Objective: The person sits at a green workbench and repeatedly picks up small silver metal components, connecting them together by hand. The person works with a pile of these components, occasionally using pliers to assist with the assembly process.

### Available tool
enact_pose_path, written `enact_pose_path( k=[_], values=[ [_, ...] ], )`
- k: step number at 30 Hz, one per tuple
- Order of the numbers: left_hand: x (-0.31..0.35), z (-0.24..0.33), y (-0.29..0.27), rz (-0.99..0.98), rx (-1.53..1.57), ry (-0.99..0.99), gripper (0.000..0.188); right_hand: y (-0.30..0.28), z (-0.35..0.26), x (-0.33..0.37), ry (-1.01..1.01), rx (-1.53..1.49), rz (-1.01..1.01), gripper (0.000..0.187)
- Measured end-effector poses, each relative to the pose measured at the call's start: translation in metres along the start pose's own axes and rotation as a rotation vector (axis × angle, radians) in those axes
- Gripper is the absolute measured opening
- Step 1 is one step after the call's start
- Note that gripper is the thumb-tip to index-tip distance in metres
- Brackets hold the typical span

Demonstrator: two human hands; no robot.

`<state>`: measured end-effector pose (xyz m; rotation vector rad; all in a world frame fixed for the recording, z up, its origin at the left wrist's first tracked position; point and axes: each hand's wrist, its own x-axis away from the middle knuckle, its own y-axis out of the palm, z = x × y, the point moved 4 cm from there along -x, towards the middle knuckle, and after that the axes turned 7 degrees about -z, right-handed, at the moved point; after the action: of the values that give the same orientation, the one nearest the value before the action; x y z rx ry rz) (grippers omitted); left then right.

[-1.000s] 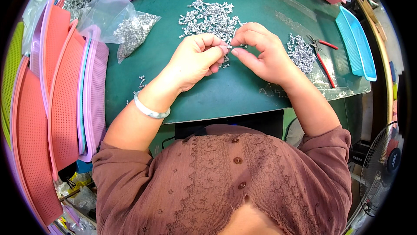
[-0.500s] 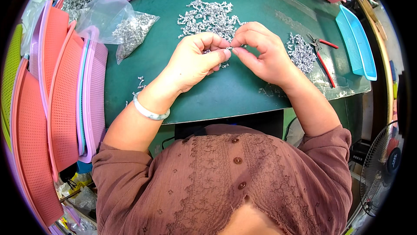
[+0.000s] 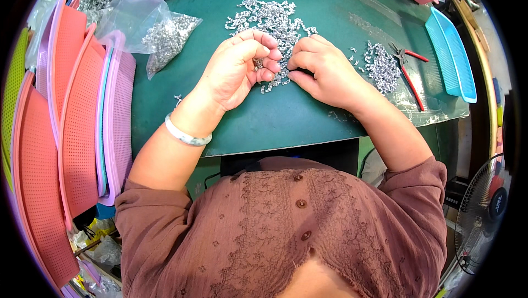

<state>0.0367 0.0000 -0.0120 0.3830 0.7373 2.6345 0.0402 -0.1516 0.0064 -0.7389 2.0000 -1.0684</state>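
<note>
A large pile of small silver metal pieces (image 3: 269, 14) spreads over the green table in front of me. My left hand (image 3: 234, 69), with a pale bangle (image 3: 187, 133) on its wrist, is raised at the pile's near left side. Its fingers are curled in, and silver shows in the gap between them; whether that is held or lies behind is unclear. My right hand (image 3: 324, 72) reaches to the pile's near right edge, thumb and fingers drawn together. Its fingertips touch or nearly touch pieces there, but what they pinch is hidden. A smaller heap of silver pieces (image 3: 382, 68) lies to its right.
Red-handled pliers (image 3: 410, 80) lie beside the smaller heap, with a blue plastic basket (image 3: 454, 56) further right. A clear bag of silver pieces (image 3: 170, 42) rests at the back left. Stacked pink and purple baskets (image 3: 82, 127) line the left side; a fan (image 3: 484, 210) stands lower right.
My hands, which met at the fingertips around a tiny piece, have parted. The right hand has moved slightly down, near the pile. Several loose pieces now lie just left of the smaller heap.
</note>
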Motion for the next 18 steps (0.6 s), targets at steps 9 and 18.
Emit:
enact_pose_path(
  k=[9, 18],
  values=[
    [0.001, -0.003, -0.001, 0.045, -0.178, -0.023, 0.01, -0.002, 0.002, 0.0, 0.032, 0.017, 0.045, 0.005],
    [0.005, -0.009, 0.012, 0.009, -0.42, -0.116, 0.012, -0.015, -0.005, 0.001, 0.038, -0.058, 0.189, 0.008]
  ],
)
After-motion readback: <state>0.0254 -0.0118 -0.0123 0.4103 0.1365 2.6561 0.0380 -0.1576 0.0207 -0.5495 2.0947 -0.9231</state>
